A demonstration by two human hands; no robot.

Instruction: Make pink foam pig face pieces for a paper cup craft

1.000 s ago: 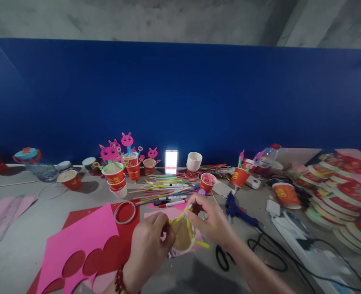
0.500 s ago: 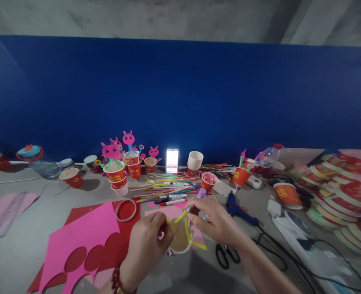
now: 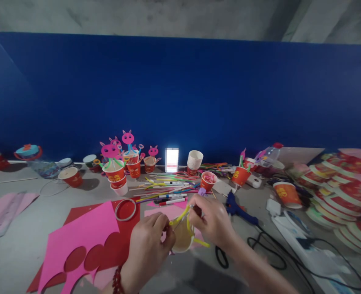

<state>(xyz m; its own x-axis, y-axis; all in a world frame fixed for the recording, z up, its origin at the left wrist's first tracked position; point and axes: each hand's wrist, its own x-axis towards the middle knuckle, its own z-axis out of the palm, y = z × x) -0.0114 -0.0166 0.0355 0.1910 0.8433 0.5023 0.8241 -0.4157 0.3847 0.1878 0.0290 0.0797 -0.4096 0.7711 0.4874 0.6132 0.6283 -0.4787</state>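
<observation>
My left hand pinches one end of a bent yellow pipe cleaner above a paper cup. Farther along the same strip, the curled fingers of my right hand are closed on it, and a thin shiny sliver shows beside their tips. Pale inside, the cup stands between my hands, and its right side is partly behind my right hand. Another yellow length sticks out past the cup's right rim. Black-handled scissors lie below my right wrist, partly covered by it.
Pink foam sheet with round cut-outs lies over red sheets at left. Red cups with pink animal faces stand behind. Markers and coloured sticks lie mid-table. At right are a blue glue gun, cables, a power strip and stacked bowls.
My right fingers have curled in more over the yellow pipe cleaner, and my right forearm has shifted left, covering more of the scissors. My left hand has moved slightly right, still pinching.
</observation>
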